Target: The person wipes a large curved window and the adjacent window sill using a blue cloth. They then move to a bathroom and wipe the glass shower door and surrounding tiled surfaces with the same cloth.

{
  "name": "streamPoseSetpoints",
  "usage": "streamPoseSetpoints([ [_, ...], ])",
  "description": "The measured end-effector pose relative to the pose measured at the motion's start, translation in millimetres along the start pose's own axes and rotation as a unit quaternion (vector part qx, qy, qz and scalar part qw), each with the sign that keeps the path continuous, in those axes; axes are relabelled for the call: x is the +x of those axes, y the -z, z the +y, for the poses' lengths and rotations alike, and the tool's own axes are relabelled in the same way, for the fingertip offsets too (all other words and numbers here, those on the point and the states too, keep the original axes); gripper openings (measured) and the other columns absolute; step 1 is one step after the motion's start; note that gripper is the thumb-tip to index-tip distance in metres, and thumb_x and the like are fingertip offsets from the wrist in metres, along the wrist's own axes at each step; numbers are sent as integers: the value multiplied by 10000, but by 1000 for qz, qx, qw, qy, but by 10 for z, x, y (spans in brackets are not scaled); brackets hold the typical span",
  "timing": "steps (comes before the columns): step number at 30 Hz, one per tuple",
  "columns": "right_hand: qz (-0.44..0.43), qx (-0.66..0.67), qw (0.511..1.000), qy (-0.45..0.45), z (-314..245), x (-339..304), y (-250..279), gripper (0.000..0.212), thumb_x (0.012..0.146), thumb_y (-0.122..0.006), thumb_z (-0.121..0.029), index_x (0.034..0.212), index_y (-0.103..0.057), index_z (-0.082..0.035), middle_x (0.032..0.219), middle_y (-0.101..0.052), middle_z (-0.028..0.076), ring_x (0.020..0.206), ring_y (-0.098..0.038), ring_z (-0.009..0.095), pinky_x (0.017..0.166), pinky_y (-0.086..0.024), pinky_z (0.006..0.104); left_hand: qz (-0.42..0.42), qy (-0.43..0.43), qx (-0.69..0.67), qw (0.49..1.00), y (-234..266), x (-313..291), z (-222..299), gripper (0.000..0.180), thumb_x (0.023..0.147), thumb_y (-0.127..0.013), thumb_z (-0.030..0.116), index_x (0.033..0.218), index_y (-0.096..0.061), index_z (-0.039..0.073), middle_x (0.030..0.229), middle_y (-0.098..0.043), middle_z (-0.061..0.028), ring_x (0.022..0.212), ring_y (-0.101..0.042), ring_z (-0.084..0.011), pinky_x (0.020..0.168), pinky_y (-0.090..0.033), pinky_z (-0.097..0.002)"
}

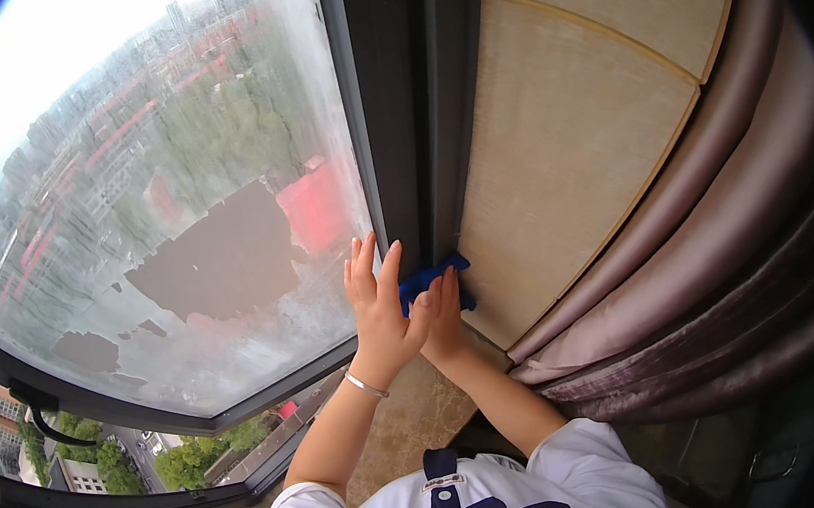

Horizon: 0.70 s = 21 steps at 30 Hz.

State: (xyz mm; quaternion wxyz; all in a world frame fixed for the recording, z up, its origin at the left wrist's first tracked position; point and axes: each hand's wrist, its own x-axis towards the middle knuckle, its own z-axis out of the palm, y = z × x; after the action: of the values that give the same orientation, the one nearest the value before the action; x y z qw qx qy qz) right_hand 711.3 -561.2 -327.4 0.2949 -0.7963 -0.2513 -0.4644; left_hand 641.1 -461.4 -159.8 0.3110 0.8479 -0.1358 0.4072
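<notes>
A blue cloth (415, 292) is bunched at the lower part of the dark window frame (386, 106). My right hand (443, 320) presses it there, fingers stretched upward and laid over the cloth. Just left of it, my left hand (379, 309) is raised with its fingers apart and nothing in it. Its fingertips are by the corner where the window pane (241, 122) meets the frame; whether they touch is hard to tell. The pane looks hazy and streaked, with jagged grey-brown patches (222, 260) low on it. A bracelet (367, 386) circles my left wrist.
Beige tiled wall (564, 136) rises right of the frame, and mauve curtains (708, 250) hang beyond it. At lower left is a tilted lower sash edge with a black handle (45, 421), with streets and trees far below. A brown stone sill (410, 414) lies under my forearms.
</notes>
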Motion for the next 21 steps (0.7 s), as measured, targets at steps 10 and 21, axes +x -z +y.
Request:
streamPoseSetpoints([
  [10,78,35,995,52,-242,1249,462,747,897,-624,-159,1472,-255,144,1509,-253,405,1333,-328,621,1101,-325,632,-7,100,-67,993,-122,-571,-154,587,927,-592,183,1445,-406,-21,1540,-297,-288,1408,-332,-458,1144,-294,-504],
  [21,-41,10,999,0,11,235,312,615,935,-546,-55,1485,-303,72,1524,-271,369,1298,-398,565,1072,-370,582,-67,247,-94,962,-159,-1236,-233,567,962,-570,159,1469,-374,-2,1551,-285,-254,1385,-377,-425,1120,-346,-453],
])
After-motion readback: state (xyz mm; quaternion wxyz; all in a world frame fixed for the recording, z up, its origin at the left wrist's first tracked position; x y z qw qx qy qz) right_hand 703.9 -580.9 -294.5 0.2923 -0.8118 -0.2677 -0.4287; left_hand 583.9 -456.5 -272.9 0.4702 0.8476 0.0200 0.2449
